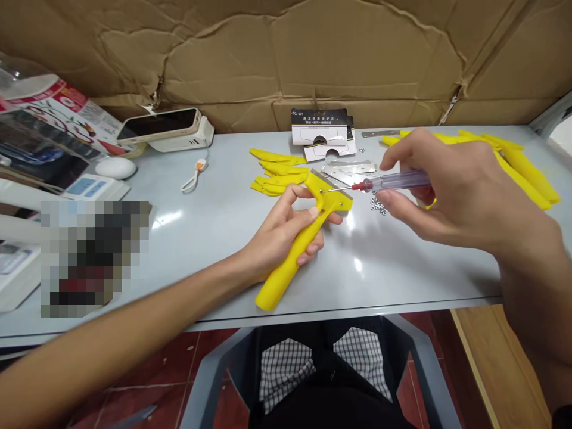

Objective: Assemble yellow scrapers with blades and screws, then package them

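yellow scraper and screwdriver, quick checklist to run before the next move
1. Left hand holds the yellow plastic scraper by its handle: ok.
2. Right hand holds the screwdriver by its clear handle: ok.
3. Screwdriver tip reaches the scraper's head: ok.
4. Tip engaged in a screw: cannot tell, too small to see.
5. Metal blade sits square in the head: cannot tell from this view.
6. Small metal fittings lie on the table beside the right hand: ok.
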`<state>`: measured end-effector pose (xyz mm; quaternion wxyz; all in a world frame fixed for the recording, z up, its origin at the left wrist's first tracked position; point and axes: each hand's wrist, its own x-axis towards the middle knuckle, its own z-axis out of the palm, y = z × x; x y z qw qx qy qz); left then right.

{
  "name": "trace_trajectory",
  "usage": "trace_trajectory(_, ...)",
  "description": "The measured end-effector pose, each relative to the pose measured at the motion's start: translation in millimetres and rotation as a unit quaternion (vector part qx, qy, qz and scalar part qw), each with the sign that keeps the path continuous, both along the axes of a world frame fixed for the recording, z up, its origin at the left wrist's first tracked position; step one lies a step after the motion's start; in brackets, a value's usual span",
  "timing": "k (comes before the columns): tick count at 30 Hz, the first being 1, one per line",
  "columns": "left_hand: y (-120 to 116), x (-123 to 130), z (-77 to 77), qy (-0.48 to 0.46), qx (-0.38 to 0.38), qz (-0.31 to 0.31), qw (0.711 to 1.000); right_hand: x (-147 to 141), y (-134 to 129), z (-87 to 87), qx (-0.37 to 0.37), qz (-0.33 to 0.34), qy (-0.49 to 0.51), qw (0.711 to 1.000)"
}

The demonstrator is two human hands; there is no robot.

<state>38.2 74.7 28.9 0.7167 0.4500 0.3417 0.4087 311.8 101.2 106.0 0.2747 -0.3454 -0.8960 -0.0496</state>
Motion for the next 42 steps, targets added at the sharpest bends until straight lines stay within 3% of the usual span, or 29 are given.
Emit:
trace_trajectory(5,0.3,0.7,2.3,0.003,-0.01,0.008,1.0,-0.7,-3.1,1.1,-0.045,0.017,0.014,0.999)
trace_trajectory(11,-0.1,0.9,1.6,0.002,-0.011,0.005,1.0,-3.6,-3.4,1.7,0.013,-0.002,0.012,1.0)
trace_trajectory(14,-0.1,0.7,1.4,-0.004,-0.008,0.002,1.0,-3.5,-2.0,0.2,0.008,-0.019,0.001,1.0)
trace_trajectory(20,0.5,0.4,1.6,-0.027,-0.025,0.002,0.999,-3.1,-2.3,1.0,-0.04,0.032,0.037,0.998)
trace_trajectory(25,0.4,0.5,1.9,-0.028,-0.03,0.008,0.999,-3.9,-1.6,-0.5,0.0,0.037,0.038,0.999)
trace_trajectory(30,0.0,1.4,4.1,-0.011,-0.025,0.01,1.0,-3.5,-0.3,-3.1,0.03,-0.016,0.017,0.999)
trace_trajectory(39,0.6,0.6,2.2,-0.011,-0.023,0.012,1.0,-3.3,-5.5,2.1,-0.056,0.02,0.011,0.998)
trace_trajectory(42,0.4,0.7,2.8,-0.02,-0.032,0.013,0.999,-1.9,-4.8,2.4,-0.04,0.011,0.01,0.999)
